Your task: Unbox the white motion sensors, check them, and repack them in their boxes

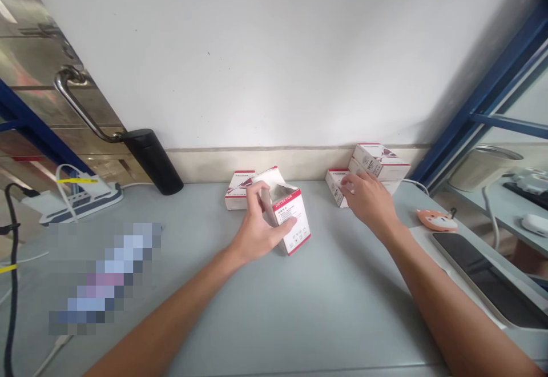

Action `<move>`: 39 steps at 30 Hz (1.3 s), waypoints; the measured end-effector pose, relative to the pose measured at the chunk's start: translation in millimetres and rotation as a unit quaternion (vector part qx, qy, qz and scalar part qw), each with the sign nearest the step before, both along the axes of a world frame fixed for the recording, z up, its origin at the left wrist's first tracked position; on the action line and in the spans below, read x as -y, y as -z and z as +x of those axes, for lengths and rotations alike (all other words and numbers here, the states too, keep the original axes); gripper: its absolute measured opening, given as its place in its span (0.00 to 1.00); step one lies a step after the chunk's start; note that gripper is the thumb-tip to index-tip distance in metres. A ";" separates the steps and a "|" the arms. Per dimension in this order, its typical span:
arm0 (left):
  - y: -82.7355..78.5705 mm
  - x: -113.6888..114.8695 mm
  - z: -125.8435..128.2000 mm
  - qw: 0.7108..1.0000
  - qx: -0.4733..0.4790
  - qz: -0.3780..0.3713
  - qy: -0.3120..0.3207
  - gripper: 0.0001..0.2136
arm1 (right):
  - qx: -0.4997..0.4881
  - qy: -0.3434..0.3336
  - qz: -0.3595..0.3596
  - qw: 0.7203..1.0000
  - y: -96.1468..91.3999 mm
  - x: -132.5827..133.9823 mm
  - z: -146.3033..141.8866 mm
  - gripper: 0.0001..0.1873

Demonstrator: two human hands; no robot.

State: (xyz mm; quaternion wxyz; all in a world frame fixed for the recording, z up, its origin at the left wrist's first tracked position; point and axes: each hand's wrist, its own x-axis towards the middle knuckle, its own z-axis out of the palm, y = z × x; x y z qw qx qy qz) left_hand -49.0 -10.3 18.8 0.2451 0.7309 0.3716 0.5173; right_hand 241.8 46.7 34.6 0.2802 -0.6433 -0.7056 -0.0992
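My left hand grips a white and red cardboard box printed "DETECTOR", thumb on its front face and fingers at the far side. The box is tilted, its top open with a white flap raised behind. Another such box lies on the table just behind my left hand. On the right, my right hand has its fingers curled together in front of a small box; whether they hold anything is hidden. Further similar boxes are stacked just behind that hand.
A black cylinder stands by the wall at left, near a white power strip. A pixelated device lies at left. At right are an orange animal-shaped item and a dark-screened phone or tablet. Blue frames border both sides.
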 end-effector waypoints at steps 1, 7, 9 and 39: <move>3.0 -0.5 1.5 0.999 -0.003 0.026 -0.019 0.32 | -0.036 -0.010 0.012 0.999 -5.2 2.2 -2.5 0.09; 14.9 -1.5 6.0 0.989 -0.050 0.122 -0.069 0.34 | -0.282 -0.250 0.140 0.916 -36.5 50.3 -53.6 0.05; 14.1 0.1 6.4 0.988 -0.065 0.130 -0.045 0.31 | -0.253 -0.326 0.181 0.893 -36.2 68.9 -74.2 0.04; 3.2 -2.6 -2.6 0.970 -0.145 0.184 -0.059 0.25 | -0.063 -0.299 0.196 0.932 -28.8 53.4 -64.7 0.17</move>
